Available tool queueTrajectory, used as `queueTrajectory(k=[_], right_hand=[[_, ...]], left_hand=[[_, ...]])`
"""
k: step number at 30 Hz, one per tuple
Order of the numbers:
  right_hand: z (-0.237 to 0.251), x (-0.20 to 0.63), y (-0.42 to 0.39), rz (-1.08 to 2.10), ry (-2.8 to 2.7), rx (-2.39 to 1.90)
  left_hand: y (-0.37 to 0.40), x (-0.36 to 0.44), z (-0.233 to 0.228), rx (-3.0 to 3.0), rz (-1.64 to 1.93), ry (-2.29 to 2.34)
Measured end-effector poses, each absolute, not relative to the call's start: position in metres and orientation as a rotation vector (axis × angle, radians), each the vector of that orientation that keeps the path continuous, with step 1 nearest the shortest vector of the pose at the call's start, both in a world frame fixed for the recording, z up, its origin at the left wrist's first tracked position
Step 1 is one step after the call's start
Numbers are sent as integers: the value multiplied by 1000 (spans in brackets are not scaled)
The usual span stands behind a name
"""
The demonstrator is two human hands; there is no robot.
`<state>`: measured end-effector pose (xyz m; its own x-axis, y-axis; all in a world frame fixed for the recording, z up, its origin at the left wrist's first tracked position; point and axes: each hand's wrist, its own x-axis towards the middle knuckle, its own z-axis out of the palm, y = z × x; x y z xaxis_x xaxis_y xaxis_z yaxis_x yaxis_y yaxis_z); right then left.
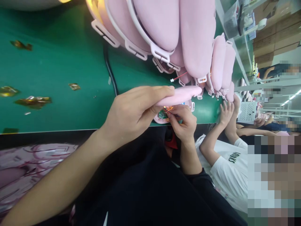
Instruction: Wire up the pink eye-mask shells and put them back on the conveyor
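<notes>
We work over a green belt (58, 62) crowded with pink shells (197, 34), a co-worker's hand (226, 113) further along. Our left hand (131, 114) is closed round one shell half (181, 94), raised just above its mate. Below, our right hand (184, 124) pinches the thin wires (167, 109) beside the small circuit board (162, 114). We judge a hard tug could tear a wire off the board, or the half could close on it.

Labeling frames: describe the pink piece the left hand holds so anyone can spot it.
Start at the green belt with its row of pink shells. Below them, the left hand pinches one flat pink piece. Unlike the rest, it is lifted off the belt, above a small green circuit board.
</notes>
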<state>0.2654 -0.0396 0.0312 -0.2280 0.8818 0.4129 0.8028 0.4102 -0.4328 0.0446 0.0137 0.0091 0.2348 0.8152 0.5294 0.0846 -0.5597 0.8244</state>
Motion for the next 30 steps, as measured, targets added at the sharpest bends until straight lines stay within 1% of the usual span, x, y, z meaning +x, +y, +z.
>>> queueTrajectory(k=[6, 9, 11, 13, 16, 21, 25, 30], right_hand=[[42, 273, -38, 168, -2286, -1426], [56, 277, -35, 330, -2291, -1456], [67, 280, -31, 471, -2353, -1461], [75, 281, -27, 547, -2431, -1432], [78, 281, -21, 502, -2446, -1380], [62, 281, -21, 351, -2409, -1279], [51, 281, -27, 277, -2302, -1345], [45, 280, -31, 266, -2288, -1401]], left_hand=[[15, 44, 9, 1812, 1388, 819], [15, 44, 8, 1800, 1386, 810], [15, 44, 6, 1826, 1403, 800], [15, 44, 6, 1847, 1413, 802], [14, 44, 6, 1838, 1387, 829], [14, 44, 7, 1828, 1402, 819], [15, 44, 7, 1840, 1422, 812], [15, 43, 8, 1830, 1405, 790]])
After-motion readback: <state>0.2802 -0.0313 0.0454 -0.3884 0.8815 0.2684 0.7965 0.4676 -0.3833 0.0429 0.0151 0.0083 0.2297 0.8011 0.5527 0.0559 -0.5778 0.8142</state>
